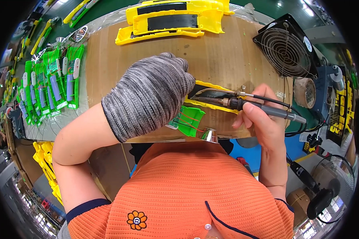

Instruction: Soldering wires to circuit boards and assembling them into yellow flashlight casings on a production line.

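Observation:
My left hand (147, 93), in a grey and black striped knit glove, is closed over the left end of a yellow casing half (217, 86). Its fingertips are hidden, so whatever they grip does not show. My bare right hand (261, 119) holds a soldering iron (267, 109) by its grey handle, with a thin metal feed tube fixed alongside. The iron's tip points left, over the casing's dark inside, towards my left hand. Just below lies a green casing piece (190, 126) with red wires, partly under my glove. A shiny cone-shaped reflector (210, 136) sits at the table's near edge.
Yellow casing halves (171, 22) with dark strips lie stacked at the far side. Several green casings (52, 83) with batteries, boards and wires stand at the left. A black fan (285, 49) is at the far right of the cardboard-covered table (107, 47), near a blue box-shaped device (323, 89).

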A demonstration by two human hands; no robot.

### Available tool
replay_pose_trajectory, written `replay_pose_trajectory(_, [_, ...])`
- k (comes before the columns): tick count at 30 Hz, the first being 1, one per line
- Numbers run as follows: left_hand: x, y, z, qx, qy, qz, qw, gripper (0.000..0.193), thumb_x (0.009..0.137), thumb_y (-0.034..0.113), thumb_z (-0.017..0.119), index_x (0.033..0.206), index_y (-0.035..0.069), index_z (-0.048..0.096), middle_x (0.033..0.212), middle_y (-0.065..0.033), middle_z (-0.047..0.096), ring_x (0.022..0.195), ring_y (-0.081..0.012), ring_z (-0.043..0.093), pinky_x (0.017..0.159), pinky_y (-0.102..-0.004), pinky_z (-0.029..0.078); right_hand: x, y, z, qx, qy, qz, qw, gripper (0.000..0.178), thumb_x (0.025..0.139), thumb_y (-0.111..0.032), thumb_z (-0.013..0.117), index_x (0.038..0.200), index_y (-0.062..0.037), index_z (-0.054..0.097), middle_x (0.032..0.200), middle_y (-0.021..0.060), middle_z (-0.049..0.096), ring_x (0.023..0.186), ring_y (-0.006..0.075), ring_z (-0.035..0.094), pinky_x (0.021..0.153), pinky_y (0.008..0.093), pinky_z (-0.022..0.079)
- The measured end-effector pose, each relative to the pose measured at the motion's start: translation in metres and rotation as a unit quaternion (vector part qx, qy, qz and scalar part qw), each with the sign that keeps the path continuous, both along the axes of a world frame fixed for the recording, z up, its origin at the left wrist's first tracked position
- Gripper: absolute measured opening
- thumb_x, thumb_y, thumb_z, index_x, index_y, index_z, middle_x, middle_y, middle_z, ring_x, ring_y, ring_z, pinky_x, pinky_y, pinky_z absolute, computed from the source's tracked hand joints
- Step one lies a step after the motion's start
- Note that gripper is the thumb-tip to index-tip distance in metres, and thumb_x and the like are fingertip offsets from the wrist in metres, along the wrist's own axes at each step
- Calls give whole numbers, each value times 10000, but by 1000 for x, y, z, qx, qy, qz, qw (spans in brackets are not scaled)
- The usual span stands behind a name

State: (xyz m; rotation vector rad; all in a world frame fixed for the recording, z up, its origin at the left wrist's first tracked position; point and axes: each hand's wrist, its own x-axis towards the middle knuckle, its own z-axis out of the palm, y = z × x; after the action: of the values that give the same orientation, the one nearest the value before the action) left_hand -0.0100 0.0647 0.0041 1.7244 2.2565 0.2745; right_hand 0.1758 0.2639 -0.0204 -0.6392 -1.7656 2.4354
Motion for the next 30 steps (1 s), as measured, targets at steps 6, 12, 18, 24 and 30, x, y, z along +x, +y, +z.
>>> replay_pose_trajectory(6, [0, 1, -1, 1, -10, 4, 1000, 122, 782, 84, 684, 898, 56, 711, 844, -124, 612, 882, -328, 622, 777, -424, 524, 0, -1, 2, 5, 1, 1, 1000, 158, 897, 4, 670, 937, -9, 517, 776, 85, 654, 635, 150, 667, 570, 244, 509])
replay_pose_trajectory(12, [2, 2, 0, 5, -3, 6, 1000, 107, 794, 98, 676, 887, 61, 715, 845, -126, 616, 888, -327, 624, 785, -425, 526, 0, -1, 2, 20, -14, 3, 1000, 161, 895, 6, 674, 933, -16, 520, 783, 82, 656, 636, 147, 667, 565, 240, 502])
replay_pose_trajectory(18, [1, 3, 2, -9, 9, -7, 1000, 98, 807, 101, 661, 880, 68, 717, 857, -126, 621, 889, -321, 629, 788, -424, 529, 2, -1, 0, -4, 6, -18, 1000, 141, 906, -13, 650, 932, -12, 511, 715, 84, 629, 601, 168, 651, 578, 285, 536])
replay_pose_trajectory(24, [3, 5, 7, -37, 7, 5, 999, 127, 801, 101, 663, 907, 77, 730, 863, -116, 627, 896, -306, 635, 792, -412, 534, 4, 4, -5, -16, 43, -27, 999, 124, 916, -27, 620, 942, -10, 500, 644, 76, 576, 565, 180, 621, 573, 323, 552])
replay_pose_trajectory(30, [3, 7, 6, -48, 23, -4, 999, 128, 805, 114, 670, 912, 86, 735, 868, -99, 633, 902, -292, 639, 795, -403, 537, 16, 8, -10, -31, 88, -72, 993, 141, 920, -30, 605, 980, -9, 479, 708, 113, 598, 531, 169, 578, 554, 331, 551])
